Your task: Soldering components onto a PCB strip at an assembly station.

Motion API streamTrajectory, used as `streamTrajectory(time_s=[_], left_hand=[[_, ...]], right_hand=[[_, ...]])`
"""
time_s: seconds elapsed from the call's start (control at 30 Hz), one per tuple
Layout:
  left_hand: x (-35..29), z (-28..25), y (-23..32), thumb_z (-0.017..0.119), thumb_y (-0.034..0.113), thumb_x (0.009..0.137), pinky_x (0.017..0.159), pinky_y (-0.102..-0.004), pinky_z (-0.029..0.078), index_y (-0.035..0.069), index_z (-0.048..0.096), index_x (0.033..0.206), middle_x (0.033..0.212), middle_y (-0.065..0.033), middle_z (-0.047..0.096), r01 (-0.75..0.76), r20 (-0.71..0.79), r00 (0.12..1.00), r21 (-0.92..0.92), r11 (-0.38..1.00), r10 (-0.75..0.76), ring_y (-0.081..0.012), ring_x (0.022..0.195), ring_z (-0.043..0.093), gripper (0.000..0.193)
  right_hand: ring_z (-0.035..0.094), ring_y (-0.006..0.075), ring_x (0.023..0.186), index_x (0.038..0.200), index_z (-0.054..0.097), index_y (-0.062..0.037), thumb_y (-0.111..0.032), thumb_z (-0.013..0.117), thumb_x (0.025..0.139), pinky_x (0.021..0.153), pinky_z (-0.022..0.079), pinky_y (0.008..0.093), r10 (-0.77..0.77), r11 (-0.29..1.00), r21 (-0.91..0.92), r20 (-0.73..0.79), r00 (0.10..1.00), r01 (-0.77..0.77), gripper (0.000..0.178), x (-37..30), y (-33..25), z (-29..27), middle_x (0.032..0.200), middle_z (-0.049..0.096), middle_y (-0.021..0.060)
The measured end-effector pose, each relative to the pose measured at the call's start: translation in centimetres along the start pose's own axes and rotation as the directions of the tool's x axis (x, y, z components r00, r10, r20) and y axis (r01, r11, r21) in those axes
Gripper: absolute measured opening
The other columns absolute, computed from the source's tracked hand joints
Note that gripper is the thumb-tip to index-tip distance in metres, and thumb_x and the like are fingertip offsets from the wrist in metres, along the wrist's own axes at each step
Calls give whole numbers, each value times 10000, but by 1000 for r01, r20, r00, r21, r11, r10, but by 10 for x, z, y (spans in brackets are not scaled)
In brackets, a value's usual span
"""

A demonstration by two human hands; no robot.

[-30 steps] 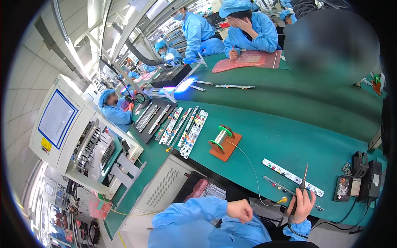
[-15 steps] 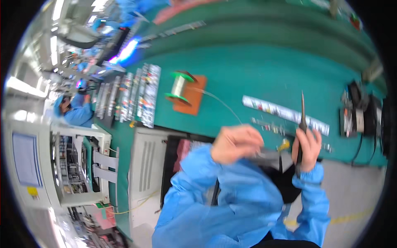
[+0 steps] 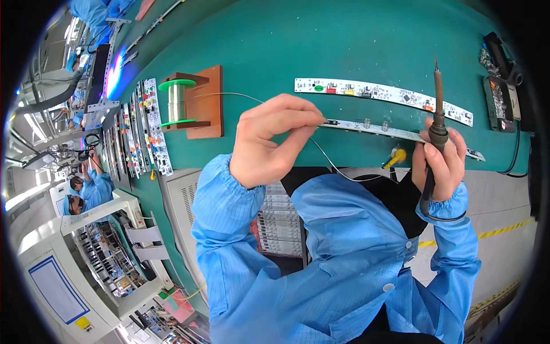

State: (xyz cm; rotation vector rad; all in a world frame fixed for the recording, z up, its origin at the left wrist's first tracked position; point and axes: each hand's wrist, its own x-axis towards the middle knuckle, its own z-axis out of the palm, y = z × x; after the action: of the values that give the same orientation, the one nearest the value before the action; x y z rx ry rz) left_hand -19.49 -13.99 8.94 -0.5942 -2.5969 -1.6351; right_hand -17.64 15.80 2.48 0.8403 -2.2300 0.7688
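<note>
A narrow white circuit board strip (image 3: 395, 132) with small upright silvery parts stretches between my two hands, seen almost edge-on. My left hand (image 3: 278, 137) pinches its left end between thumb and fingertips. In my right hand (image 3: 441, 163) is a soldering iron (image 3: 439, 109), its tip pointing away from me; the fingers of this hand also lie against the strip, near its right end. A thin solder wire (image 3: 232, 93) runs from a spool with green rims (image 3: 176, 103), passes behind my left hand and loops down past the bench edge. Beyond the strip lies another white circuit board (image 3: 384, 93).
The spool's brown stand (image 3: 206, 109) rests on the green mat (image 3: 258, 57). Several populated boards (image 3: 152, 126) line up at the left. A black soldering stand (image 3: 499, 94) is at the right, and a yellow connector (image 3: 396, 157) sits at the near edge. Co-workers sit far left.
My left hand has closed on the strip's left end, which lay on the mat before. The right hand, still holding the iron, has reached the strip's right part. The view has shifted.
</note>
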Motion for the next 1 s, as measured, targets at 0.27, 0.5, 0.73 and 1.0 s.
streamTrajectory(time_s=[0.27,0.5,0.73,1.0], left_hand=[[31,7,-2,628,-50,736,612,-318,510,12,666,845,799,-117,653,72,179,980,122,990,-93,-241,683,627,131],[42,5,-16,630,-53,726,638,-316,514,-4,670,821,793,-124,665,-45,342,940,134,990,-3,-252,716,645,114],[47,2,-14,616,-80,740,669,-296,513,-23,667,832,824,-122,674,25,407,912,63,998,-49,-219,748,655,119],[54,7,-17,616,-92,736,653,-298,513,-22,662,834,807,-125,666,6,462,886,58,998,-32,-230,730,649,129]], right_hand=[[662,324,940,1147,485,-87,119,632,746,929,417,443,-9,998,-59,113,994,16,474,8,-3,-3,957,663,206],[665,328,928,1194,463,-103,131,635,744,943,406,455,2,999,-41,163,987,4,536,6,-2,-6,979,658,220],[668,327,907,1249,420,-122,157,645,723,948,407,462,-7,1000,30,270,963,-1,636,8,-2,-16,1017,639,220],[632,261,785,1244,493,-157,8,567,814,988,324,475,18,998,60,104,994,-24,466,1,-1,-1,816,639,114]])
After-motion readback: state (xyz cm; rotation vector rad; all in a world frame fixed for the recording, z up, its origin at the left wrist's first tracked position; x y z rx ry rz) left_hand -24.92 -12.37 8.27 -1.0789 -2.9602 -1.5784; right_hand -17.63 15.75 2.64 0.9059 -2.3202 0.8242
